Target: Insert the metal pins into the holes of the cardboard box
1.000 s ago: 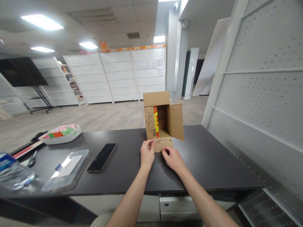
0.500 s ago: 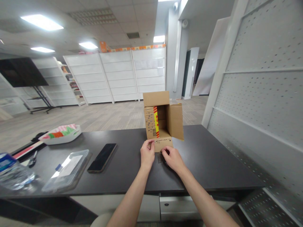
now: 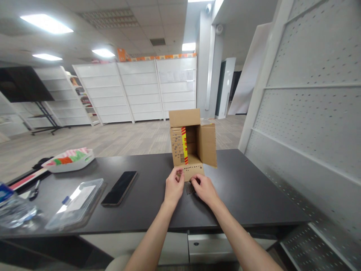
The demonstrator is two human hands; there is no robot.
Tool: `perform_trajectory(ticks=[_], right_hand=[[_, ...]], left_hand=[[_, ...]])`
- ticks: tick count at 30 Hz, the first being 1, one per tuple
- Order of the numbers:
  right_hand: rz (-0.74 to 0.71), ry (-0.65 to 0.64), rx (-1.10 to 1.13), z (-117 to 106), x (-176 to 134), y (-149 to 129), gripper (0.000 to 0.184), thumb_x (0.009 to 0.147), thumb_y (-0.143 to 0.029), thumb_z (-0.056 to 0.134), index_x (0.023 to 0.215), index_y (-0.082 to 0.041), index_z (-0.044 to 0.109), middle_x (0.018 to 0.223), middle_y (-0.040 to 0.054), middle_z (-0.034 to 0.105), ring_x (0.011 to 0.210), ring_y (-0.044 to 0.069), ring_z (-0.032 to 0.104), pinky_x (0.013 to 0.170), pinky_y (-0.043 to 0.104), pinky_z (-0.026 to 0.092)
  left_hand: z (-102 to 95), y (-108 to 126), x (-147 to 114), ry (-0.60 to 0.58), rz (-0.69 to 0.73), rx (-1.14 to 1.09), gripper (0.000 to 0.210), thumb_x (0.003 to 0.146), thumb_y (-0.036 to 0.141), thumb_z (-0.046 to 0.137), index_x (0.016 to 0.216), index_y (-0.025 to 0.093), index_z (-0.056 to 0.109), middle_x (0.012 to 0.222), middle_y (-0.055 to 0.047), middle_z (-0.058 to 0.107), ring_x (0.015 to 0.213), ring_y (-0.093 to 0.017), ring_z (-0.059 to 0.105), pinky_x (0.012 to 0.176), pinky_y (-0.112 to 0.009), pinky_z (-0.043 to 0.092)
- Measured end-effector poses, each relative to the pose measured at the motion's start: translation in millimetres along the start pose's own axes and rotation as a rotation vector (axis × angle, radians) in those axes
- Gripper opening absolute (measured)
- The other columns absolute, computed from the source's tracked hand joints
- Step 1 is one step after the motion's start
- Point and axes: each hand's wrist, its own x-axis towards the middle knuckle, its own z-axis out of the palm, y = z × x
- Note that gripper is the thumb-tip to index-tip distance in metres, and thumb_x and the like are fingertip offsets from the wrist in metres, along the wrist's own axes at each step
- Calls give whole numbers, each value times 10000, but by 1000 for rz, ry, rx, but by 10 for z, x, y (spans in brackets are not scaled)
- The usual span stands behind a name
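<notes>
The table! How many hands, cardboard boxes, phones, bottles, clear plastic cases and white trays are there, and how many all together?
Hands: 2 (left hand, right hand)
Cardboard box: 1
Phone: 1
Bottle: 1
Clear plastic case: 1
White tray: 1
Total: 7

A dark phone point(image 3: 119, 189) lies apart from a plastic bottle point(image 3: 17, 209) and white basket point(image 3: 76, 166).

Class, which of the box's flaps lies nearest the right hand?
The lower flap, beside the right hand; the upper flap, left flap and right flap stand farther away.
</notes>
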Motion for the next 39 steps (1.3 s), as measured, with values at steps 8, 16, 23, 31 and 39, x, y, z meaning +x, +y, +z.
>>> perform_trajectory(ticks=[8,16,23,31,39], right_hand=[[13,-2,3,5,0,12,233,838,-274,441,760,-185,641,754,32,671,704,156,586,660,242,402],[16,-6,-1,8,-8,26,233,841,-277,434,752,-194,632,736,19,663,687,150,579,643,236,391],[12,-5,0,22,-7,42,237,843,-289,426,746,-196,621,735,18,655,691,151,577,648,238,391],[11,-1,10,20,-5,38,230,831,-280,431,749,-194,629,738,20,658,692,152,577,650,239,392],[2,1,1,29,-4,54,223,839,-278,435,750,-200,625,747,19,661,696,153,579,647,238,382]], left_hand=[[-299,25,-139,-267,198,388,189,789,274,565,969,223,547,967,-34,637,927,-203,549,821,-340,375],[-333,55,-233,-379,232,438,288,757,292,605,1032,240,540,1020,-46,618,960,-223,530,820,-336,357],[-324,45,-229,-405,251,463,329,734,299,627,1040,239,524,1038,-51,613,975,-234,521,832,-350,353],[-323,68,-233,-440,237,503,335,727,295,623,1038,236,513,1045,-43,605,978,-230,504,832,-349,347],[-341,147,-229,-480,185,551,330,736,283,598,1049,234,505,1077,-36,594,1003,-222,496,869,-345,342]])
